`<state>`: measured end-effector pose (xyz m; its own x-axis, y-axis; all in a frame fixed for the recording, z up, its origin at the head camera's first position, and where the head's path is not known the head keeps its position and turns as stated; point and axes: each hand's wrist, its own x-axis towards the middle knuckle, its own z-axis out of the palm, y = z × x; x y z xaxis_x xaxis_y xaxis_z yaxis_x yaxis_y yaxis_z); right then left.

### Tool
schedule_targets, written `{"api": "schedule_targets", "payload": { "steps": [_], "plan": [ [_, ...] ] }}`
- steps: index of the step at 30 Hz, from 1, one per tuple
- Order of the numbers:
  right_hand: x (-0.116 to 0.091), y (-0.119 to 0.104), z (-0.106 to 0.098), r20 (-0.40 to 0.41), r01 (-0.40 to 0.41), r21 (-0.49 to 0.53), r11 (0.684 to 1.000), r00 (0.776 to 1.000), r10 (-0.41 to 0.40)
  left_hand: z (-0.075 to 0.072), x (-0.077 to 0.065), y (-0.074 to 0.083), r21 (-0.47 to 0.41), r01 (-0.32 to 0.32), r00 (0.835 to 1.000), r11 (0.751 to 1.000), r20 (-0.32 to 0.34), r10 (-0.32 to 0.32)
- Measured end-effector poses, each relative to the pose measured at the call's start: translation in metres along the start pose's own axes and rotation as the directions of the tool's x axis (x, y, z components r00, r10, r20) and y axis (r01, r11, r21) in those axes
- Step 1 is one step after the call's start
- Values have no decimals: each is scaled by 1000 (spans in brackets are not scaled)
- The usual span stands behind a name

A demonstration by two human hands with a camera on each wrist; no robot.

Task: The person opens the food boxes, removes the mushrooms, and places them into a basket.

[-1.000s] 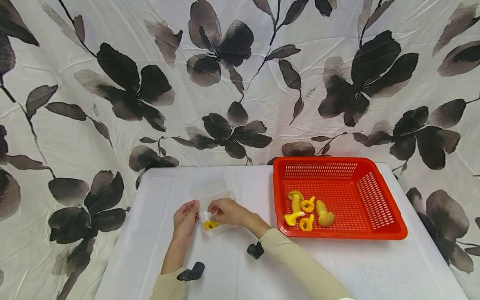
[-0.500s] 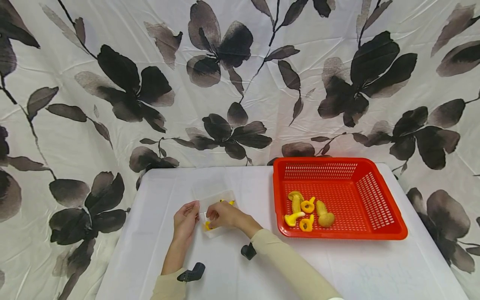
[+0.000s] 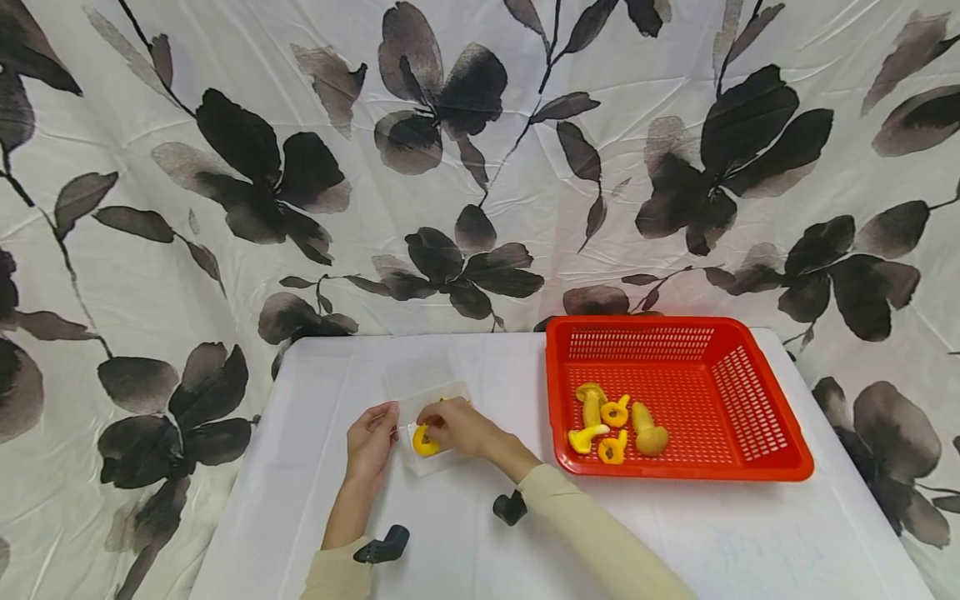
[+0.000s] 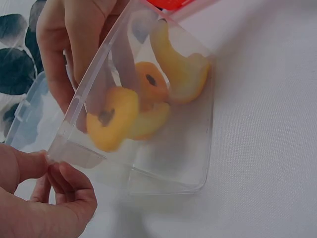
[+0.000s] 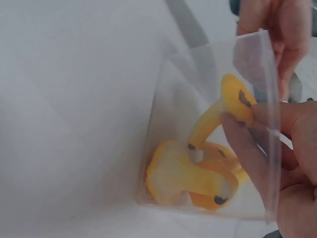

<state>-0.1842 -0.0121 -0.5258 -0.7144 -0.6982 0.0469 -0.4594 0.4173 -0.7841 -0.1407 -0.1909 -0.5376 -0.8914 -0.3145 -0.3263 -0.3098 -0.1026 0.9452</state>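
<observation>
A clear plastic box [image 4: 168,173] stands on the white table, with several yellow toy mushrooms inside. My left hand [image 3: 370,442] pinches the box's near-left rim between thumb and fingers. My right hand [image 3: 461,427] reaches into the box, and its fingertips pinch a yellow mushroom [image 5: 233,94] by the cap, its short stem pointing down inside. Beneath it, a pale-stemmed mushroom [image 5: 171,171] and an orange-yellow one lie at the bottom. The left wrist view shows a curved yellow mushroom [image 4: 183,69] against the far wall. In the head view, my right hand covers part of the box.
To the right stands a red perforated basket [image 3: 738,400] with several yellow and brownish toy mushrooms at its left side. A clear lid [image 4: 32,116] extends behind the box. A floral cloth [image 3: 465,183] hangs at the table's back edge.
My right hand first shifted slightly left, then back right within the box. The mushroom at its fingertips now shows more fully in the head view. My left hand stays at the rim.
</observation>
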Motion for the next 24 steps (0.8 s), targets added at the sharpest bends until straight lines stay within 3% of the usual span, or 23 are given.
{"api": "schedule_targets", "payload": {
  "steps": [5,9,16,24],
  "plan": [
    [-7,-3,-10,-44,-39,126,991,998,45,1,1,-1,18,-5,1000,1000,-9,5],
    [-14,-2,-18,-59,-79,242,967,994,96,1,2,-1,25,-9,1000,1000,-12,9],
    [-26,4,-36,-27,-174,472,864,977,212,1,2,-2,31,-13,1000,999,-4,13],
    [-37,10,-60,-8,-221,618,755,958,287,1,2,-2,8,-15,1000,1000,-1,15]
  ]
}}
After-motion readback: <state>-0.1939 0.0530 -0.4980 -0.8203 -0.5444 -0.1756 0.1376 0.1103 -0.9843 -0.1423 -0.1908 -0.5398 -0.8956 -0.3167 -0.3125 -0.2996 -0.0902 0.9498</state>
